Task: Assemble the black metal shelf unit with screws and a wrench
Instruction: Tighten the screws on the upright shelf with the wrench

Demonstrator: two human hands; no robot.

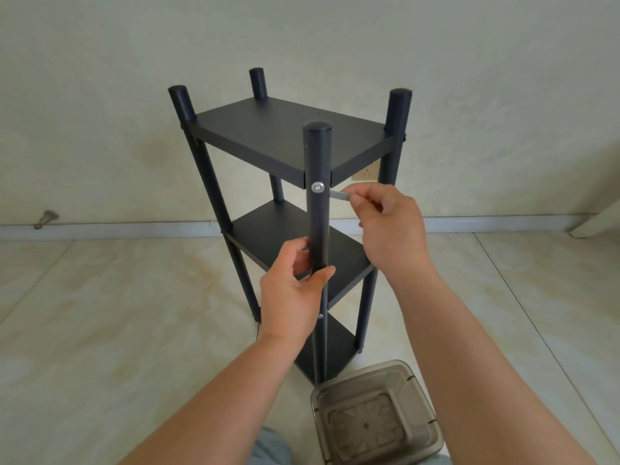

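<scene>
While the shelf unit [288,209] stands upright on the floor [100,313], the left hand [295,290] curls its fingers round the front post, and the right hand [389,226] pinches a small wrench [339,195] just beside the screw [317,187]. A slipping wrench could leave that joint loose. Below the wrists sits a plastic box [375,414]; beyond, a pale wall [100,95].
</scene>
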